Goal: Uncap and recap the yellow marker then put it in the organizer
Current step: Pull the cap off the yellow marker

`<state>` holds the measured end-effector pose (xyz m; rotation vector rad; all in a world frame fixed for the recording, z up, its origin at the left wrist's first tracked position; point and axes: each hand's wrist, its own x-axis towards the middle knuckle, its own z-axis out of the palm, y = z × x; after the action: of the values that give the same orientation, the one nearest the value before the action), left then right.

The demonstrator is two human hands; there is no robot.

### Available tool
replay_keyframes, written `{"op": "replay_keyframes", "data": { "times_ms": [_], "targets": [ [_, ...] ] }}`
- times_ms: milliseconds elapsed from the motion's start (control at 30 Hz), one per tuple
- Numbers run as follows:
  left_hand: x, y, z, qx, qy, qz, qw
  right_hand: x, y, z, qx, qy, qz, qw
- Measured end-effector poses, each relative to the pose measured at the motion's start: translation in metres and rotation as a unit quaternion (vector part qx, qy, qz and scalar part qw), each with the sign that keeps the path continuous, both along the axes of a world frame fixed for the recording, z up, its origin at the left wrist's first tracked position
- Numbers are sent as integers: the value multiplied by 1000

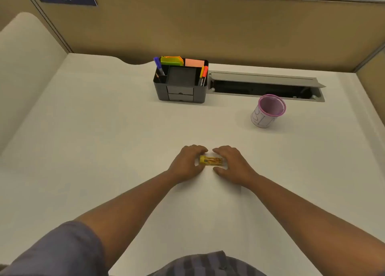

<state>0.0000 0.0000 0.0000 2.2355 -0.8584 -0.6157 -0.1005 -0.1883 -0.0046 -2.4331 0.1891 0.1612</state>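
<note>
A small see-through yellow box (210,160) with what look like clips inside lies on the white desk (104,140) between my hands. My left hand (186,164) grips its left end and my right hand (234,165) grips its right end. The black organizer (181,92) stands at the back centre. In its right slot a black marker with a yellow cap (201,75) stands beside an orange-capped one (205,71).
A purple pen (158,65) and a pencil stand in the organizer's left slot, with sticky notes (173,60) behind. A pink mesh cup (268,111) stands to the right. An open cable tray (264,88) runs along the back, under the partition wall.
</note>
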Motion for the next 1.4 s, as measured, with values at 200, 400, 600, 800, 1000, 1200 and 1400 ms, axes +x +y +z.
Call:
{"op": "replay_keyframes", "data": {
  "times_ms": [200,400,600,800,1000,1200,1400],
  "targets": [
    [4,-3,6,-24,93,49,994,4,0,4,169,28,-134,976],
    [15,-1,13,-115,244,104,957,3,-7,6,320,47,-180,929],
    [11,-2,7,-167,310,133,927,6,-6,3,321,42,-205,923],
    [10,-5,1,-179,279,147,932,9,-11,5,348,51,-212,912],
    [11,-6,-1,-169,266,130,940,12,-15,5,360,72,-213,906],
    [10,-7,-1,-181,280,139,932,13,-16,5,381,74,-224,894],
    [8,-5,-1,-205,289,151,923,13,-17,5,386,72,-222,892]
  ]
}}
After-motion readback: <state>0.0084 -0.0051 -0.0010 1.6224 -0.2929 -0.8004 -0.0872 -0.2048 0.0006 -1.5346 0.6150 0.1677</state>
